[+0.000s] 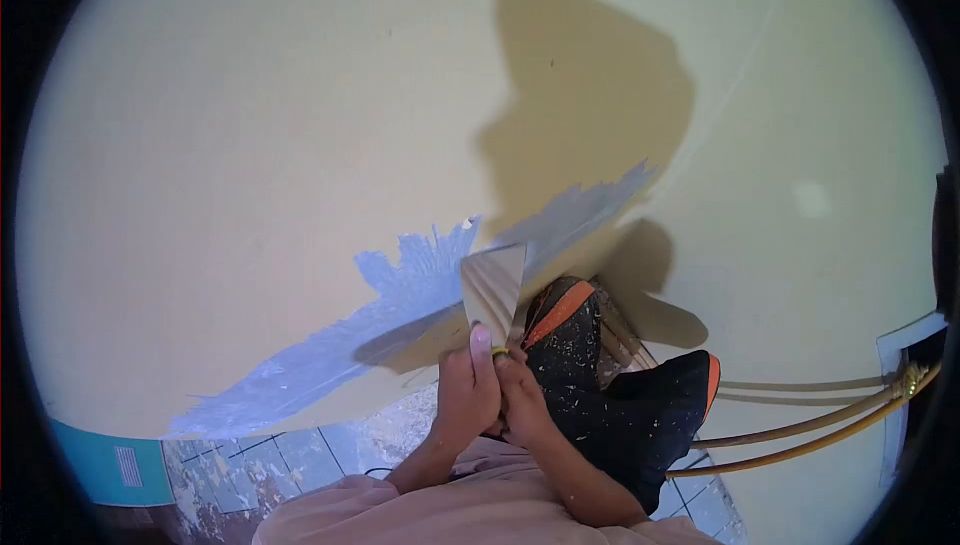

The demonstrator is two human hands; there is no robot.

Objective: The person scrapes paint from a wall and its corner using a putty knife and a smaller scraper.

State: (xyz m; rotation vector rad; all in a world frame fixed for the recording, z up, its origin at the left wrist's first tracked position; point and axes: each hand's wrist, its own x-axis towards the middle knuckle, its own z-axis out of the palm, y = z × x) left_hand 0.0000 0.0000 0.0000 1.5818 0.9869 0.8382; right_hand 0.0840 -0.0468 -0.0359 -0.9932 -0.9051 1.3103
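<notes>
Fairly bright light from behind the camera throws a large, clear-edged brown shadow (pixel 595 95) onto the pale wall (pixel 250 125), a faint bright patch (pixel 811 199) glows at right, streaky reflections cross the metal blade (pixel 494 283), and fisheye distortion bows everything towards blackened corners.

From my remote feed I get a cream wall (pixel 220 135) filling most of the view. Faint pale line (pixel 741 73) runs down its right side; I can't tell if that's a corner. Big brownish shadow (pixel 595 95) sits upper middle, small bright spot of light (pixel 810 198) at right. Floor (pixel 293 450): pale blue tiles, dark joints, whitish flakes scattered about. Teal panel (pixel 110 470) low left, white label or vent on it. Two orange-brown pipes or hoses (pixel 800 428) low right, reaching a pale-edged dark opening (pixel 928 347).
</notes>
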